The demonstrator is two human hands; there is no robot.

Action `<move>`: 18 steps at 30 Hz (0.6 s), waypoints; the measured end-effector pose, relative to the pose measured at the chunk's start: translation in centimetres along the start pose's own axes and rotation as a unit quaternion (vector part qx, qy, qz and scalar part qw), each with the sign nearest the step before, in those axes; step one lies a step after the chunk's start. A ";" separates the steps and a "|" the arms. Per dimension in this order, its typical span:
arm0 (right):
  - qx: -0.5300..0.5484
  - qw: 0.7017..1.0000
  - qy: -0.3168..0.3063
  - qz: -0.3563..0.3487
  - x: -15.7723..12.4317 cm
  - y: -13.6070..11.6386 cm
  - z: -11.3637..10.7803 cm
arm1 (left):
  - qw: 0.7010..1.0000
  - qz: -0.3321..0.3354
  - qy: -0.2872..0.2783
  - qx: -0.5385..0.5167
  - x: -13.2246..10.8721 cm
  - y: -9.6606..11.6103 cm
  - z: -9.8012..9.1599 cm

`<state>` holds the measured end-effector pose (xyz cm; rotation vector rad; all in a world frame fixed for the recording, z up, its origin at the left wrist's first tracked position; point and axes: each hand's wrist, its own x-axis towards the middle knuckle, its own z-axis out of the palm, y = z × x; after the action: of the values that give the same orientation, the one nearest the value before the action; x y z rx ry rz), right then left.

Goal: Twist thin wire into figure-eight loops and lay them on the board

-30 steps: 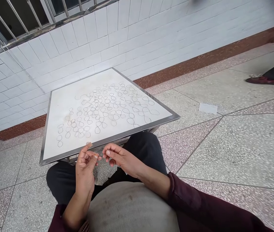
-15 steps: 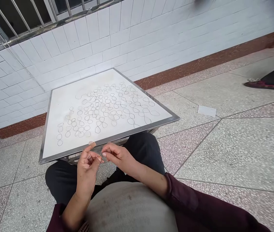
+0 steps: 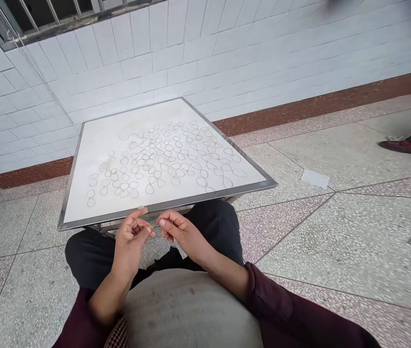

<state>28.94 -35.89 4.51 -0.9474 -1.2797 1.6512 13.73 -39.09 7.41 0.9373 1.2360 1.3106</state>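
Over my lap, just in front of the table's near edge, both hands are held close together with a small gap between them. My left hand (image 3: 132, 241) pinches thumb against fingertips; whatever it holds is too thin to make out. A tan bandage-like wrap covers one raised fingertip. My right hand (image 3: 185, 237) is also pinched, its fingertips facing the left ones, and what is in it cannot be made out. Beyond them, many thin dark loops (image 3: 154, 184), several shaped like a figure eight, lie spread over the white tabletop (image 3: 100, 133).
A grey metal rim (image 3: 249, 187) edges the table, which stands by a white tiled wall (image 3: 136, 72). On the speckled floor (image 3: 336, 241) lies a white sheet (image 3: 315, 179). At the right is another person's shoe (image 3: 408, 146). A barred window (image 3: 46, 14) is at upper left.
My right hand has drawn slightly away from the left, and its fingers are now more curled. The whole view has shifted a little.
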 end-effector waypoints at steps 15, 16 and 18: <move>-0.264 0.953 -0.027 -0.145 0.4 -0.8 -1.2 | 0.964 -0.003 -0.203 0.169 2.5 1.8 -1.6; -0.270 0.951 -0.030 -0.147 0.4 -0.8 -1.2 | 0.956 0.013 -0.220 0.193 2.8 1.9 -1.8; -0.276 0.949 -0.029 -0.149 0.6 -0.6 -1.2 | 0.939 0.042 -0.248 0.235 3.3 2.1 -2.1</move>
<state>29.92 -34.85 4.82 -0.9664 -1.8775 1.1084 10.89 -35.93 8.80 1.5674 1.1255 0.7667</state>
